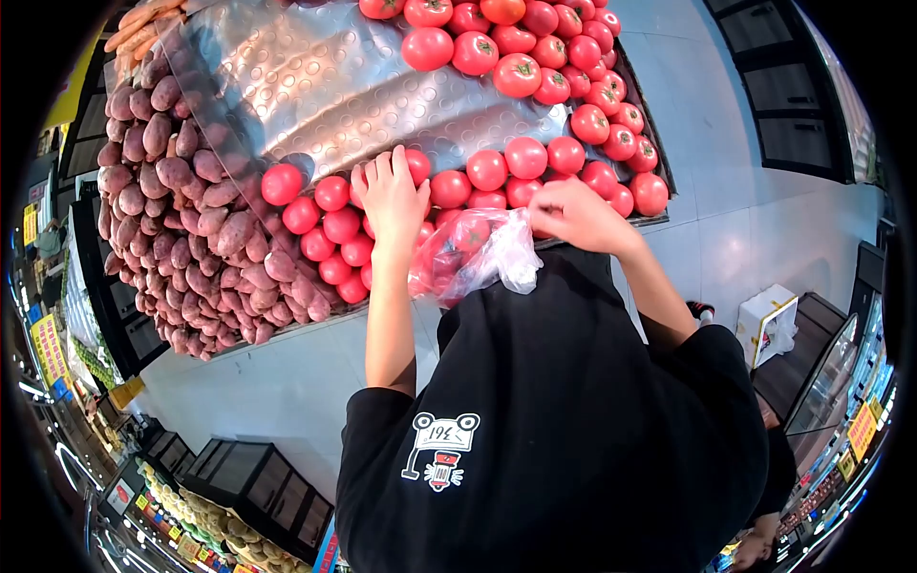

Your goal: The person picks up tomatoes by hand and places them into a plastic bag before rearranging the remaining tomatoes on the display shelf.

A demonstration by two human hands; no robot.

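My left hand (392, 202) reaches down over the tomatoes at the front of the display, its fingers stretched and a little apart. A red tomato (417, 166) lies right beside its index finger and thumb, and other tomatoes are partly hidden under the hand. My right hand (578, 218) is closed on the gathered edge of a clear plastic bag (514, 250). That bag hangs in front of my shirt at the display's front edge, and red tomatoes (466, 232) show through its film. More tomatoes (525, 158) lie in a row just beyond my right hand.
Purple-skinned sweet potatoes (181, 220) are heaped on the left, with carrots (143, 24) behind them. Silvery bubble-patterned sheeting (344, 76) covers the display's middle. More tomatoes (516, 74) are piled at the back right. A white foam box (766, 325) stands on the floor at right.
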